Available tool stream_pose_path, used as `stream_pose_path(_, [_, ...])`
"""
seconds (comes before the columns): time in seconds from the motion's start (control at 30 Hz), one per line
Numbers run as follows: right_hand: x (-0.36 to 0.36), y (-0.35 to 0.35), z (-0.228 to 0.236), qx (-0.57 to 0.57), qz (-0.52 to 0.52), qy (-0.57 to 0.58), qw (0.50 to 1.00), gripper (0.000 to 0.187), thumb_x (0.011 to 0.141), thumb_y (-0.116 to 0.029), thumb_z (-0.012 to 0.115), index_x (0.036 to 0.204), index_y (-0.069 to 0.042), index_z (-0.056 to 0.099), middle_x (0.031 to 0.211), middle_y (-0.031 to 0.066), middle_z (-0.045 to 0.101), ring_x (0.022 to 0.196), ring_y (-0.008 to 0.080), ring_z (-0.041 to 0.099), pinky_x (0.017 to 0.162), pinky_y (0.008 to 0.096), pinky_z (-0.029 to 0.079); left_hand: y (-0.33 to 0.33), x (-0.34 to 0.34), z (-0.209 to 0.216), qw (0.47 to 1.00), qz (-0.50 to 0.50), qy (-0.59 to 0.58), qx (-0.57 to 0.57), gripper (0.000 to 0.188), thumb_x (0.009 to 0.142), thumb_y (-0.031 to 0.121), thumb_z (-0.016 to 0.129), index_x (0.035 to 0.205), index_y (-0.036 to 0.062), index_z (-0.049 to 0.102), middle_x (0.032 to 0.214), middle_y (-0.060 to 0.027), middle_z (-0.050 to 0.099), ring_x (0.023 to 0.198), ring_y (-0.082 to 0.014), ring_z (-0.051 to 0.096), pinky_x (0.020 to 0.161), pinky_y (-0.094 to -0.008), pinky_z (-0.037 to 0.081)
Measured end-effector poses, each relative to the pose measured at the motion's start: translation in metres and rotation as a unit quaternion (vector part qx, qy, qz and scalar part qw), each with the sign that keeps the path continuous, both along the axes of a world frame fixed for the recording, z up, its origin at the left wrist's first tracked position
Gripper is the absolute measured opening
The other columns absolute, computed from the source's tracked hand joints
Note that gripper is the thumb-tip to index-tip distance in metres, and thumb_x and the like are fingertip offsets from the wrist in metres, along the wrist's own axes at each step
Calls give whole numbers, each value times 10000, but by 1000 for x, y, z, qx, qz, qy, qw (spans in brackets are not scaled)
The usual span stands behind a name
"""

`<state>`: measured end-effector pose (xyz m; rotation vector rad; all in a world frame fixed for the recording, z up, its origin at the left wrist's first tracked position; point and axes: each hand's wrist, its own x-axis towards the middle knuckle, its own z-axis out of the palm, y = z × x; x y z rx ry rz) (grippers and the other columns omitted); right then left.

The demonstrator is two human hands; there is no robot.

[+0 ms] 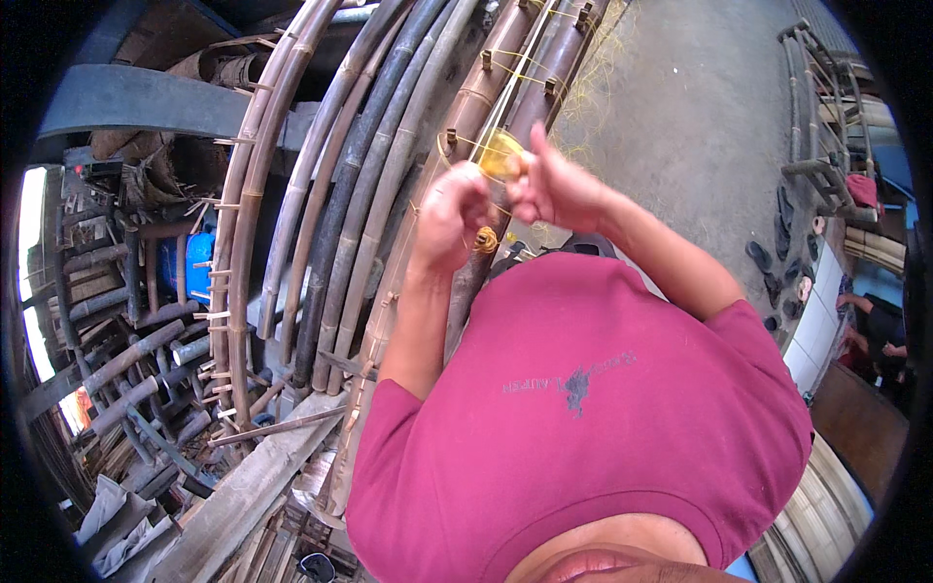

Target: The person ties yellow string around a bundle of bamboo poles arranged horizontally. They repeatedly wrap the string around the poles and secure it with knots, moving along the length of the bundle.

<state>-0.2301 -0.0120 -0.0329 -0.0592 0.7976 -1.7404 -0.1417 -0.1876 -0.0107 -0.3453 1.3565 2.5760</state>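
My left hand (451, 216) is closed, fingers curled in a pinch over a bamboo pole (476, 95). Whatever it pinches is hidden, though yellow string (507, 92) runs down to it. Beside it, my right hand (559, 189) grips a yellow bundle (501, 154) that looks like wound string, slightly blurred, with the thumb raised. Small brown pegs (487, 60) stick out of the two poles, and string passes around and between them. Just below the hands, an orange-yellow knotted coil (485, 240) rests against the second pole.
Several more bamboo poles (335, 185) stand at left, some with short pegs. A blue drum (199, 267) sits among stacked bamboo. Loose yellow string lies on the concrete floor (671, 117). At right are a bamboo rack (812, 107), footwear (783, 238) and another person's arm (855, 303).
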Motion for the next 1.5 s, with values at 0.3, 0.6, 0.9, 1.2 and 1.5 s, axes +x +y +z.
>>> stream_pose_path(0.3, [10,-54,22,168,-87,680,708,345,954,-323,565,1192,-75,546,1123,162,542,1153,268,505,1029,384,381,-49,-19,-58,757,226,131,-599,216,953,163,530,964,-10,659,899,-175,586,918,-269,569,789,-379,464])
stream_pose_path(0.6, [45,-17,-84,170,148,504,834,425,913,-240,575,1253,14,550,1139,185,660,1041,286,633,920,378,483,-114,25,-58,712,317,24,-626,446,959,265,575,1276,-47,545,1187,-226,527,970,-284,582,901,-355,461])
stream_pose_path(0.9, [41,-22,-91,200,137,402,883,281,855,-261,652,977,-8,641,838,65,676,778,148,620,690,320,498,-51,70,-73,870,176,-12,-461,295,965,193,562,1155,-24,626,1080,-143,628,988,-213,615,866,-323,484])
stream_pose_path(1.2, [38,-35,-27,189,79,538,817,310,874,-276,640,980,14,615,860,126,674,822,184,642,743,357,508,-21,59,-57,930,46,57,-360,415,922,220,654,1252,-18,572,1128,-97,626,971,-162,604,866,-284,474])
stream_pose_path(1.5, [-20,9,2,243,-9,559,792,311,832,-291,653,906,11,633,823,174,663,763,246,641,689,376,493,2,-26,-32,960,-68,49,-268,246,925,131,634,1116,-23,638,967,-35,675,830,-82,598,761,-243,468])
